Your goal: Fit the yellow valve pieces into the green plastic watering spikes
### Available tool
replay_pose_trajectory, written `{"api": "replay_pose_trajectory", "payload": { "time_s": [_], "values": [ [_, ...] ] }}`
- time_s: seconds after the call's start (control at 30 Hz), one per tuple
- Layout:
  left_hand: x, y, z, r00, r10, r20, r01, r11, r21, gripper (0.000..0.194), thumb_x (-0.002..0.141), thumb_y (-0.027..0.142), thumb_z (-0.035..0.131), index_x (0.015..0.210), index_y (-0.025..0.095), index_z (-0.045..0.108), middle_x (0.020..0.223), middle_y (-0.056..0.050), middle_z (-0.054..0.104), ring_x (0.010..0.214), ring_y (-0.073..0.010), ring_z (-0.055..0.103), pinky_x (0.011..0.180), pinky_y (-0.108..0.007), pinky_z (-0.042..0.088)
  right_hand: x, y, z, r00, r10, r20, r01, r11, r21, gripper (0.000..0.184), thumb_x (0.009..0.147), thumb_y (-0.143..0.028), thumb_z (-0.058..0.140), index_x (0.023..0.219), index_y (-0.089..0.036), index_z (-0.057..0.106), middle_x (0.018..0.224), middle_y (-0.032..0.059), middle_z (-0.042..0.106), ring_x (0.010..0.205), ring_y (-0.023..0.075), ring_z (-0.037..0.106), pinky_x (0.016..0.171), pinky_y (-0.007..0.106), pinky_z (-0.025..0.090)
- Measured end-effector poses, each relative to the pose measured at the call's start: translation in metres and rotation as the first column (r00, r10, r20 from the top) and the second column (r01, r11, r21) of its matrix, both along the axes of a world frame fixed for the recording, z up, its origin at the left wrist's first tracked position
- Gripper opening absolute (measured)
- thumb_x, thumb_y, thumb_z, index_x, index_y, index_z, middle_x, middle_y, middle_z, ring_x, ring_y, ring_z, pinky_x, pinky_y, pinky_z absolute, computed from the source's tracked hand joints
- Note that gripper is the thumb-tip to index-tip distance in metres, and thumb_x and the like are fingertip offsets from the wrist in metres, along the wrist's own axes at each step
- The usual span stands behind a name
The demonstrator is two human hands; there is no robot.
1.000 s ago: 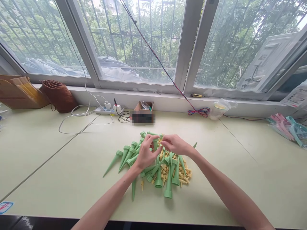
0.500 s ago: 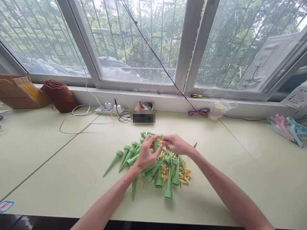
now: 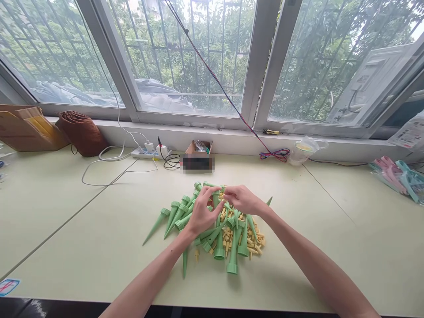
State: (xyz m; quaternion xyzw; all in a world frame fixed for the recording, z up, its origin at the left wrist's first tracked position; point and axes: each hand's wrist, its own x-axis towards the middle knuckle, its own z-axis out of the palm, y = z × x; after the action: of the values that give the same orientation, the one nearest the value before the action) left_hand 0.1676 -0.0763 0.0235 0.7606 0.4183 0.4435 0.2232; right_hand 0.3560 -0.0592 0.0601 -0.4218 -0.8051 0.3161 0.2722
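Observation:
My left hand (image 3: 206,211) curls over a pile of green plastic spikes (image 3: 232,254) with ridged caps. Its thumb and forefinger form a C, and a green shaft shows between them. At the forefinger's tip is a small green piece (image 3: 222,188), where both hands meet. My right hand (image 3: 243,199) is closed in a pinch beside that piece. What each hand grips is too small and too covered to make out. Small yellow plastic fittings (image 3: 256,243) lie among and under the spikes, and one single fitting (image 3: 197,256) lies in front.
Behind the pile stand a small open box (image 3: 200,147), a power strip (image 3: 144,152) with cables, and a bagged cup (image 3: 300,151). A brown pouch (image 3: 81,134) and a cardboard box (image 3: 29,128) sit at the back left. Packaged pink and teal items (image 3: 400,179) lie at right.

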Motion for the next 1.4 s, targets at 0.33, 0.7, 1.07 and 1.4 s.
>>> {"api": "replay_pose_trajectory", "payload": {
  "time_s": [0.33, 0.7, 1.07, 1.4],
  "values": [
    [0.0006, 0.0002, 0.0019, 0.999, -0.002, 0.035, 0.003, 1.0, -0.01, 0.032, 0.089, 0.027, 0.063, 0.12, 0.023, 0.058, 0.102, -0.004, 0.054, 0.071, -0.0133, 0.053, 0.064, -0.028, 0.053, 0.0019, 0.0025, 0.0006, 1.0, 0.002, -0.03, -0.002, 1.0, -0.018, 0.014, 0.091, -0.029, 0.056, 0.083, -0.018, 0.059, 0.076, 0.0016, 0.066, 0.062, 0.0124, 0.055, 0.058, 0.024, 0.04],
    [0.0008, -0.0002, 0.0019, 1.0, 0.005, 0.021, -0.005, 1.0, -0.007, 0.032, 0.089, 0.028, 0.062, 0.12, 0.024, 0.059, 0.099, -0.003, 0.054, 0.068, -0.0128, 0.051, 0.064, -0.029, 0.053, -0.0018, 0.0004, 0.0001, 0.999, -0.005, -0.033, 0.005, 1.0, 0.005, 0.022, 0.092, -0.021, 0.048, 0.07, -0.019, 0.049, 0.058, -0.0045, 0.047, 0.053, 0.0101, 0.04, 0.053, 0.024, 0.033],
    [0.0011, -0.0001, 0.0021, 0.999, 0.005, 0.033, -0.005, 1.0, -0.016, 0.031, 0.088, 0.03, 0.062, 0.119, 0.023, 0.06, 0.1, -0.004, 0.055, 0.067, -0.013, 0.052, 0.062, -0.029, 0.054, 0.0033, 0.0055, 0.0004, 0.999, -0.026, -0.033, 0.025, 0.999, -0.042, 0.026, 0.097, -0.031, 0.045, 0.079, -0.018, 0.058, 0.068, -0.0007, 0.059, 0.057, 0.0118, 0.055, 0.056, 0.024, 0.04],
    [0.0018, 0.0007, 0.0, 0.998, 0.021, 0.064, -0.019, 0.999, -0.035, 0.032, 0.088, 0.03, 0.063, 0.119, 0.023, 0.059, 0.099, -0.004, 0.054, 0.071, -0.0136, 0.053, 0.061, -0.027, 0.053, 0.0033, 0.006, -0.0002, 1.0, -0.019, 0.006, 0.019, 1.0, -0.025, 0.019, 0.093, -0.032, 0.057, 0.083, -0.018, 0.064, 0.078, 0.003, 0.067, 0.064, 0.0125, 0.057, 0.059, 0.024, 0.041]
  ]
}}
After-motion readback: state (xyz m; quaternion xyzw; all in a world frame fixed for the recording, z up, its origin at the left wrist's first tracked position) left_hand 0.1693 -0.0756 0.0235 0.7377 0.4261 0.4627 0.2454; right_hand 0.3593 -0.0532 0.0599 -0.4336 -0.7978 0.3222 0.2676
